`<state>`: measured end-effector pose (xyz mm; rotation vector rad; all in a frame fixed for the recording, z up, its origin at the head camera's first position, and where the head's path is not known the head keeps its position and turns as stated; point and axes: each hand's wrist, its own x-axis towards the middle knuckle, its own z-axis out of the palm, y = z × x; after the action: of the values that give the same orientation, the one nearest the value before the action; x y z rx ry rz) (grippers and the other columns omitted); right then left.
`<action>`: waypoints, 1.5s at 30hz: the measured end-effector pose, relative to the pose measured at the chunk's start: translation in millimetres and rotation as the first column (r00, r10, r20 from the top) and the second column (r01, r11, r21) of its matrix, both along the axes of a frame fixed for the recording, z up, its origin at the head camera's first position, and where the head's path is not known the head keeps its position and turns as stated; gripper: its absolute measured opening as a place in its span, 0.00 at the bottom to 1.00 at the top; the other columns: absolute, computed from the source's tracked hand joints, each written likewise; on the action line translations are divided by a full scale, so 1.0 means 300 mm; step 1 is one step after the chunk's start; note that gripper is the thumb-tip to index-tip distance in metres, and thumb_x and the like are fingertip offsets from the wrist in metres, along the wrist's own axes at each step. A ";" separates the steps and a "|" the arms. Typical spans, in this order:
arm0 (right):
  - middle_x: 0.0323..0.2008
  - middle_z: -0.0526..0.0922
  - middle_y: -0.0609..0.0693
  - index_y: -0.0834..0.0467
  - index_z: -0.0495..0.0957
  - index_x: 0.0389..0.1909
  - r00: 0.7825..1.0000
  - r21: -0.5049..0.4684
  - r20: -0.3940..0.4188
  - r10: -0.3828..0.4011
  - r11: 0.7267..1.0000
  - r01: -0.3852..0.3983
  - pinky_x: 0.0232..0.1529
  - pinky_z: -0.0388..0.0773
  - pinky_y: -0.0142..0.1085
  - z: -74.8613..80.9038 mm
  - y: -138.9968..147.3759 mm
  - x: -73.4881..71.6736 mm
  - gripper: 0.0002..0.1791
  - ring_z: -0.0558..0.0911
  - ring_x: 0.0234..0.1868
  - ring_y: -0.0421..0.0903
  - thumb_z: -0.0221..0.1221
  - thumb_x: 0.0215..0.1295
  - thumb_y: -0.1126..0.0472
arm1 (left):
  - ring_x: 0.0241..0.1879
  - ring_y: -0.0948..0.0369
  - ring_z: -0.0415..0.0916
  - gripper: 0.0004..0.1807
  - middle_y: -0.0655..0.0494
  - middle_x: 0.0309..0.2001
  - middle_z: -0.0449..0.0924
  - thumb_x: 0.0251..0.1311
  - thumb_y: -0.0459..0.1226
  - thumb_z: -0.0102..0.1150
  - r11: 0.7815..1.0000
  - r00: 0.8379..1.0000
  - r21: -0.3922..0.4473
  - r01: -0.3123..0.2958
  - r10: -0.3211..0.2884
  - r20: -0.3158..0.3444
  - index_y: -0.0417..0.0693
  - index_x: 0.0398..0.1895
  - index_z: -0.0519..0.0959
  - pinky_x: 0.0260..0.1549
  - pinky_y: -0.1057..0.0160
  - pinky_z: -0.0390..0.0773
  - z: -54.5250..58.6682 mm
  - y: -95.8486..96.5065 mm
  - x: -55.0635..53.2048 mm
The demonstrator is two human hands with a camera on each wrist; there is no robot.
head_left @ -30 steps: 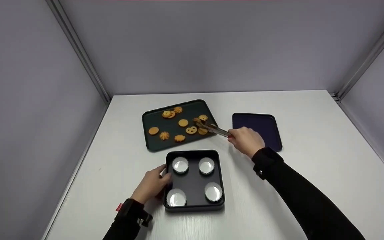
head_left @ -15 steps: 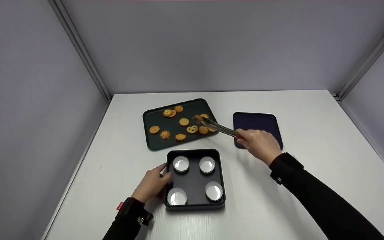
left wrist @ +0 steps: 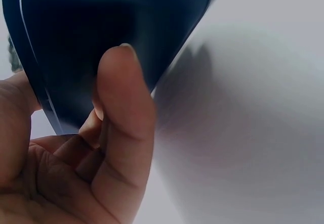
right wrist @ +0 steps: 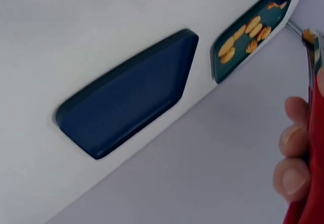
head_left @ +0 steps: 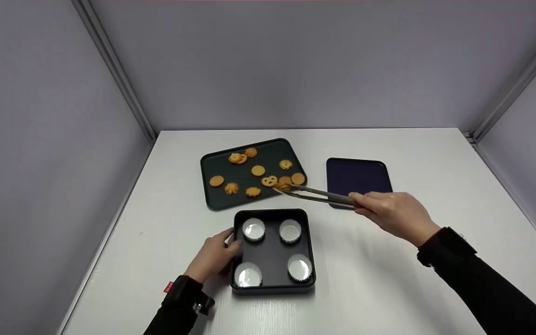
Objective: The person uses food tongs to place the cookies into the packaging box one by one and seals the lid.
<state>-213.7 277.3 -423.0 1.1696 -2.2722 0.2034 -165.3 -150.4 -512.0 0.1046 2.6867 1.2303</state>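
My left hand grips the left wall of a deep black square baking pan in the head view. Its thumb lies against the dark wall in the left wrist view. Near each corner of the pan stands a white paper baking cup. My right hand holds metal tongs with a red grip. A ridged cookie sits between the tong tips, over the near right edge of the dark green tray.
Several cookies of different shapes, among them a pretzel-shaped cookie, lie on the green tray behind the pan. To the right is a flat navy tray, partly covered by my right hand. Grey panels enclose the white table at the back and sides.
My right hand has drawn back right and toward me, bringing the tongs and the ridged cookie from mid-tray to the tray's near edge. The left hand and pan stay in place.
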 end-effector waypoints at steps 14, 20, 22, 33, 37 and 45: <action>0.25 0.81 0.40 0.55 0.87 0.51 0.984 0.047 -0.007 0.177 0.983 -0.177 0.21 0.75 0.33 0.124 0.073 0.060 0.23 0.77 0.19 0.35 0.46 0.82 0.47 | 0.46 0.52 0.79 0.29 0.35 0.60 0.79 0.72 0.42 0.55 1.000 1.000 -0.007 -0.016 0.016 0.011 0.36 0.71 0.71 0.53 0.49 0.76 0.001 0.001 -0.003; 0.24 0.79 0.38 0.53 0.86 0.50 0.985 0.112 0.020 0.172 0.978 -0.173 0.19 0.73 0.32 0.136 0.059 0.078 0.17 0.76 0.17 0.35 0.53 0.80 0.50 | 0.41 0.52 0.79 0.29 0.35 0.55 0.81 0.71 0.41 0.55 1.000 1.000 -0.012 -0.012 0.012 -0.003 0.35 0.71 0.72 0.50 0.50 0.77 0.002 -0.002 -0.003; 0.24 0.79 0.38 0.53 0.86 0.49 0.986 0.138 0.032 0.164 0.976 -0.167 0.18 0.72 0.31 0.141 0.052 0.082 0.11 0.75 0.17 0.35 0.61 0.73 0.54 | 0.41 0.53 0.79 0.29 0.36 0.54 0.82 0.71 0.41 0.55 1.000 1.000 -0.007 -0.013 0.013 0.001 0.36 0.71 0.72 0.50 0.50 0.77 0.003 -0.002 -0.003; 0.19 0.72 0.40 0.52 0.81 0.42 0.996 0.263 0.032 0.089 0.960 -0.094 0.14 0.62 0.31 0.164 -0.004 0.102 0.15 0.63 0.13 0.37 0.73 0.53 0.61 | 0.42 0.52 0.79 0.29 0.36 0.55 0.81 0.71 0.42 0.56 1.000 1.000 -0.006 -0.014 0.014 0.018 0.35 0.71 0.71 0.51 0.49 0.76 0.004 0.000 -0.002; 0.19 0.73 0.41 0.52 0.81 0.42 0.998 0.307 0.031 0.055 0.950 -0.062 0.14 0.64 0.33 0.166 -0.024 0.105 0.14 0.66 0.13 0.40 0.73 0.56 0.59 | 0.40 0.54 0.79 0.30 0.36 0.55 0.82 0.71 0.43 0.55 1.000 1.000 -0.009 -0.019 0.019 0.024 0.34 0.71 0.71 0.51 0.50 0.76 0.000 0.001 -0.001; 0.18 0.73 0.43 0.53 0.82 0.43 0.999 0.353 -0.021 0.032 0.936 -0.023 0.13 0.63 0.35 0.165 -0.057 0.109 0.15 0.64 0.13 0.41 0.73 0.57 0.57 | 0.44 0.53 0.79 0.30 0.35 0.58 0.81 0.72 0.43 0.55 1.000 1.000 -0.006 -0.015 0.015 0.022 0.35 0.71 0.71 0.55 0.48 0.76 -0.003 0.000 0.004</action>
<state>-181.1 260.2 -373.4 1.3719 -2.3310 -0.2198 -164.1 -150.4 -512.7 0.0694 2.6772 1.2200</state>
